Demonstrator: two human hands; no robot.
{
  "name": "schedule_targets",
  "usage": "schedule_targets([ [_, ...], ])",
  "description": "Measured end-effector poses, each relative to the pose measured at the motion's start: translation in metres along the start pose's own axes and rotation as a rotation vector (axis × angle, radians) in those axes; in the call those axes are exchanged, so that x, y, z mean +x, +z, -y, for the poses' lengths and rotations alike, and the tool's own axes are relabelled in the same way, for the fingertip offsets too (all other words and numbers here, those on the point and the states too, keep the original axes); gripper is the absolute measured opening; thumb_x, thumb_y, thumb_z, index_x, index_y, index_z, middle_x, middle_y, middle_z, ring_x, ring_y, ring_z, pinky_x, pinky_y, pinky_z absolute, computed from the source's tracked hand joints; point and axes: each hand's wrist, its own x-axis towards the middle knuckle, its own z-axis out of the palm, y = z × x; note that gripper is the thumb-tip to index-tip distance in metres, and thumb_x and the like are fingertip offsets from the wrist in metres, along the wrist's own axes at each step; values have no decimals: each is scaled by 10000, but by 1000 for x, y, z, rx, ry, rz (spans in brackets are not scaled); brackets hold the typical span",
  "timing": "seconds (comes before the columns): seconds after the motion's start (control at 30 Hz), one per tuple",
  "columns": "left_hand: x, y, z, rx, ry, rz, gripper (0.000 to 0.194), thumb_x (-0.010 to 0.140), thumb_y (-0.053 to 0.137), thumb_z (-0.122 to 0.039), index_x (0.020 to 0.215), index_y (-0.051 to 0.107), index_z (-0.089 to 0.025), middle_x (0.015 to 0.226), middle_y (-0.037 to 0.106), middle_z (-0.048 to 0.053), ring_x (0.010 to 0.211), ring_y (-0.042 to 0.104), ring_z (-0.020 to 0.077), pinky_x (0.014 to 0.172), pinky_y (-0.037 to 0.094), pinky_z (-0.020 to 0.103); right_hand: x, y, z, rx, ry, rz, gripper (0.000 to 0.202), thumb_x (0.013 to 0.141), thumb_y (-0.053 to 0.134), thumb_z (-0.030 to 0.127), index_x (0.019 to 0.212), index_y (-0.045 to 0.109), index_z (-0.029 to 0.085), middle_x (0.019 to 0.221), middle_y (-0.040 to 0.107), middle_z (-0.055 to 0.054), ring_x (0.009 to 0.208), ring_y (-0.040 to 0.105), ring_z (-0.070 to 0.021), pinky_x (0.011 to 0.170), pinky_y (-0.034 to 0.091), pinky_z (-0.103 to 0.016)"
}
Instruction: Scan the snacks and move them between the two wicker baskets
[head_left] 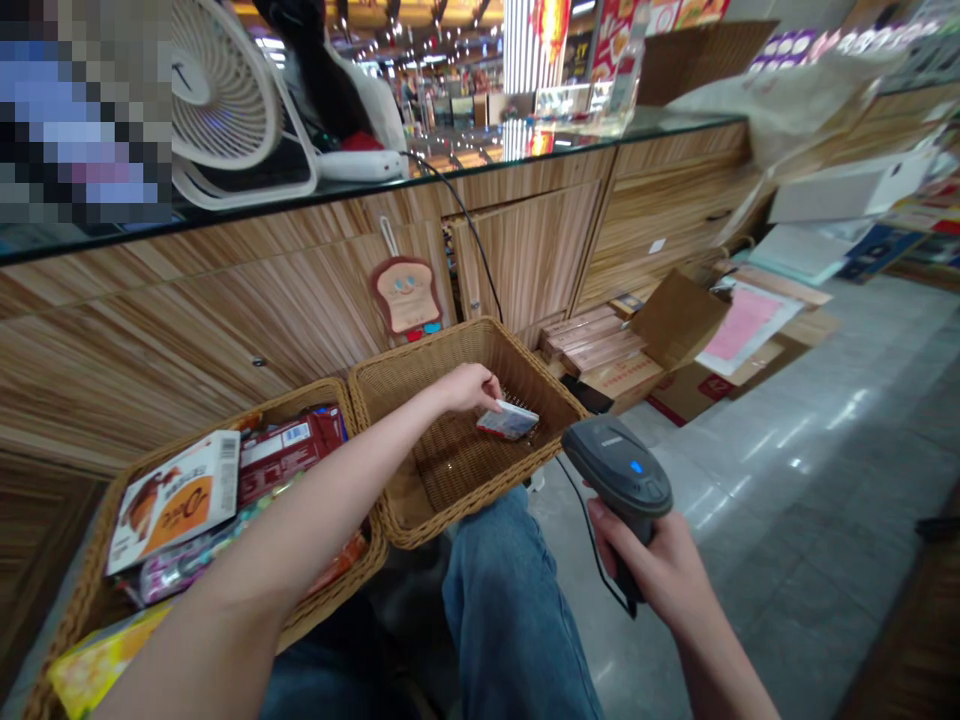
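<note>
My left hand (471, 388) reaches into the right wicker basket (375, 385) and holds a small flat packet (508, 421) by its edge, just above the basket's bottom. That basket holds nothing else that I can see. My right hand (651, 565) grips the handle of a grey barcode scanner (619, 472) with a blue light on top; its black cable hangs down beside my knee. The scanner points toward the packet. The left wicker basket (88, 590) is full of snack boxes and packets, with an orange and white box (178, 497) on top.
Both baskets stand against a wooden counter (225, 300) with a glass top. A white fan (232, 100) sits on it. Cardboard boxes (652, 350) and papers lie on the floor to the right. My blue-jeaned leg (510, 610) is below the baskets. Grey tiled floor (810, 470) opens to the right.
</note>
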Motion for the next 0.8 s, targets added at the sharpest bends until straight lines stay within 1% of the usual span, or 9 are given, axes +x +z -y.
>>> schedule_targets([
  [0.1, -32, -20, -6, -186, -84, -126, 117, 676, 880, -217, 720, 774, -193, 687, 763, 17, 668, 721, 177, 652, 517, 258, -4, 5, 6, 10, -19, 23, 490, 984, 627, 616, 712, 592, 210, 438, 529, 35, 394, 504, -145, 448, 442, -244],
  [0.17, -58, -31, -11, -383, -162, -217, 138, 681, 888, -233, 744, 776, -184, 704, 775, 41, 654, 734, 181, 624, 544, 262, -8, 11, 11, 19, -37, 41, 478, 982, 628, 608, 711, 587, 215, 435, 518, 37, 393, 505, -150, 440, 443, -248],
  [0.23, -87, -38, -14, -547, -216, -300, 184, 676, 910, -259, 780, 781, -178, 743, 791, 63, 674, 752, 182, 634, 577, 266, -12, 16, 17, 26, -58, 59, 467, 982, 632, 588, 696, 568, 224, 431, 506, 39, 386, 502, -149, 433, 446, -249],
  [0.33, -130, -44, -16, -700, -259, -402, 303, 628, 965, -321, 814, 783, -168, 786, 806, 87, 710, 771, 185, 674, 619, 274, -17, 24, 29, 3, -116, 102, 408, 972, 649, 530, 709, 566, 229, 446, 517, 38, 384, 508, -147, 420, 442, -240],
  [0.47, -177, -43, -13, -770, -277, -505, 454, 551, 1008, -396, 856, 783, -147, 858, 818, 100, 735, 776, 178, 733, 652, 283, -23, 33, 42, -37, -198, 179, 280, 948, 669, 449, 793, 623, 221, 496, 549, 38, 404, 528, -147, 414, 445, -223],
  [0.57, -202, -41, -9, -800, -281, -569, 445, 544, 1015, -386, 843, 781, -155, 873, 819, 97, 718, 771, 169, 725, 658, 277, -28, 39, 48, -45, -228, 221, 213, 952, 668, 408, 873, 664, 210, 520, 568, 41, 424, 552, -153, 436, 462, -222],
  [0.67, -220, -40, -7, -847, -280, -607, 433, 551, 1020, -361, 845, 778, -154, 848, 814, 93, 695, 765, 155, 705, 651, 251, -33, 45, 54, -65, -238, 250, 216, 973, 642, 410, 933, 675, 200, 533, 582, 39, 431, 567, -163, 450, 471, -232],
  [0.8, -238, -40, -8, -884, -266, -653, 463, 528, 1030, -365, 850, 782, -143, 815, 806, 78, 671, 758, 139, 685, 642, 222, -39, 50, 64, -69, -250, 282, 235, 976, 634, 425, 898, 662, 205, 507, 559, 45, 405, 549, -161, 432, 452, -236],
])
